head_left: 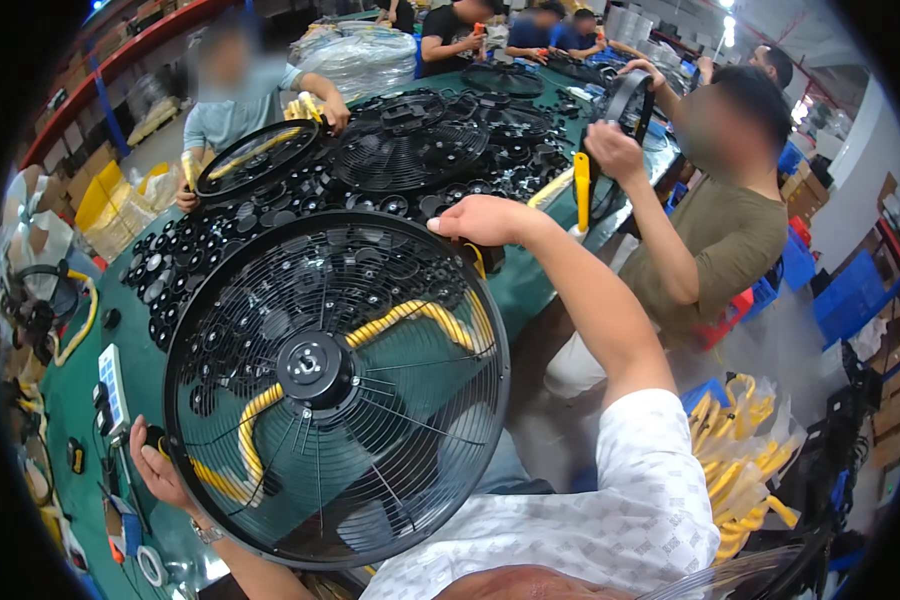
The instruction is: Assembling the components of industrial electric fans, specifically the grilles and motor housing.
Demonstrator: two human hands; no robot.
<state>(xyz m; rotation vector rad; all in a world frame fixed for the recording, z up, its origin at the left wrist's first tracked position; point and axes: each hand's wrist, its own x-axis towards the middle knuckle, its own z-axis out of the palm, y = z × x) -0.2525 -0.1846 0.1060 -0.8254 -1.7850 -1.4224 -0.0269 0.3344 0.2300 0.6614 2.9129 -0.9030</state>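
A large round black fan [315, 370] with a wire guard is tilted up in front of me, its hub facing me. Around its upper right rim, the fingers of my right hand [485, 218] are closed. My left hand [160, 470] grips the lower left side, where a black knob sits at the rim; part of that hand is behind the frame. Through the wires shows a yellow spiral-wrapped tube [258, 425] behind the guard. Beneath and beyond the fan, many small round black parts [170, 260] cover the green table [85, 375].
A white power strip [113, 385] and a tape roll [152, 565] lie at left. Across the table a person [232, 95] holds another fan; a person in olive [735, 215] at right handles one too. Yellow tubes in plastic [740, 450] stand at lower right.
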